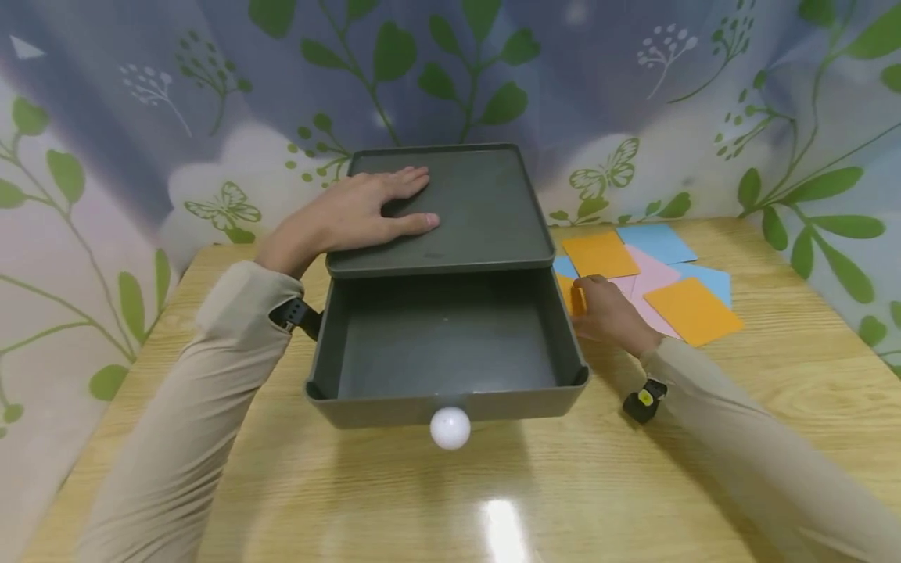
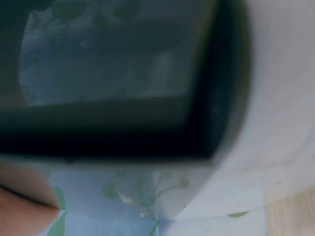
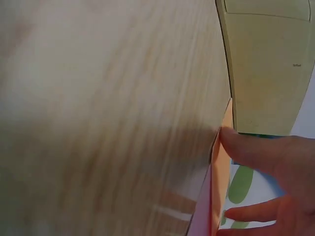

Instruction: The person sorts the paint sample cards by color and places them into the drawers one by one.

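In the head view a dark grey box (image 1: 468, 211) with a flat, rimmed top stands on the table. Its drawer (image 1: 439, 344) is pulled out toward me, shows nothing inside, and carries a round white knob (image 1: 450, 428). My left hand (image 1: 373, 207) rests on the left part of the box top with fingers extended. To the right of the drawer, my right hand (image 1: 612, 313) touches an orange paper square (image 1: 567, 295). In the right wrist view the thumb meets the orange sheet (image 3: 222, 182), with the other fingertips apart from the thumb.
Beyond my right hand lie overlapping paper squares: orange ones (image 1: 693, 311), blue ones (image 1: 658, 242) and pink (image 1: 651, 274). The wood-grain table (image 1: 422, 493) meets a leaf-patterned curtain (image 1: 450, 70) at the back. A dark blurred shape covers much of the left wrist view.
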Tool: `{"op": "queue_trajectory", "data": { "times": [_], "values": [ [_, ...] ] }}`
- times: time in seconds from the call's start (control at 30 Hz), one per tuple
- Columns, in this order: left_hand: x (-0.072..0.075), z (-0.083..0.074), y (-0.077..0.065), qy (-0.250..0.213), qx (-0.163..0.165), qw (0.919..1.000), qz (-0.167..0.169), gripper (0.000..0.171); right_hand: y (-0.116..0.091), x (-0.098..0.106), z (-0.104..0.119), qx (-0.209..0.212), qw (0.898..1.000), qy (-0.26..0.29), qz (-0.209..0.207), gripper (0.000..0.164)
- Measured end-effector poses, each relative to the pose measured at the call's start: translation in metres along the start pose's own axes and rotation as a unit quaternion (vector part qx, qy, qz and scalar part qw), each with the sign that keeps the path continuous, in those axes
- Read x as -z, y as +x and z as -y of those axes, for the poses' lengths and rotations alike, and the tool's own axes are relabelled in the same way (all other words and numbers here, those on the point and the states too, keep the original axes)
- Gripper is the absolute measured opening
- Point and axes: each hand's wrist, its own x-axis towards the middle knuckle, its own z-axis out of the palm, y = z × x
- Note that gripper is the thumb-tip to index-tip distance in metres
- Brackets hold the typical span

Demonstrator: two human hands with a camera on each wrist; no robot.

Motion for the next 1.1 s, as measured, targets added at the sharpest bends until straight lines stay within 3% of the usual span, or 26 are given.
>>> {"op": "queue_trajectory", "data": {
  "times": [0.13, 0.27, 0.33, 0.5, 0.57, 0.67, 0.77, 0.87, 0.97, 1.03, 1.1],
  "values": [
    [0.002, 0.001, 0.005, 0.003, -0.002, 1.0000, -0.001, 0.077, 0.001, 0.001, 0.001, -0.006, 1.000, -0.020, 0.000, 0.054],
    [0.003, 0.003, 0.009, 0.002, 0.002, 1.0000, 0.000, 0.078, -0.002, 0.001, 0.001, -0.026, 0.999, -0.008, -0.025, 0.074],
    [0.004, 0.004, 0.010, -0.001, 0.006, 1.0000, 0.002, 0.078, -0.004, 0.002, 0.001, -0.027, 0.998, 0.008, -0.054, 0.067],
    [0.004, 0.006, 0.016, 0.003, 0.009, 1.0000, 0.000, 0.079, -0.009, 0.016, -0.005, -0.028, 0.990, 0.063, -0.120, 0.033],
    [0.005, 0.006, 0.018, 0.007, 0.007, 1.0000, 0.000, 0.078, -0.011, 0.028, -0.008, -0.043, 0.989, 0.090, -0.110, 0.026],
    [0.006, 0.007, 0.019, 0.011, 0.005, 0.9999, 0.001, 0.078, -0.016, 0.048, -0.010, -0.090, 0.980, 0.164, -0.061, 0.029],
    [0.006, 0.007, 0.020, 0.017, 0.001, 0.9998, 0.006, 0.078, -0.025, 0.069, -0.014, -0.128, 0.959, 0.252, -0.015, 0.039],
    [0.006, 0.006, 0.021, 0.025, -0.005, 0.9996, 0.009, 0.079, -0.037, 0.088, -0.018, -0.124, 0.927, 0.353, -0.002, 0.031],
    [0.006, 0.005, 0.018, 0.028, -0.006, 0.9996, 0.009, 0.078, -0.051, 0.105, -0.020, -0.099, 0.889, 0.447, -0.005, 0.021],
    [0.006, 0.003, 0.014, 0.028, -0.001, 0.9995, 0.013, 0.077, -0.060, 0.114, -0.018, -0.086, 0.855, 0.511, -0.017, 0.025],
    [0.006, 0.002, 0.008, 0.027, 0.006, 0.9993, 0.024, 0.076, -0.068, 0.119, -0.015, -0.072, 0.829, 0.554, -0.027, 0.028]
  ]
}}
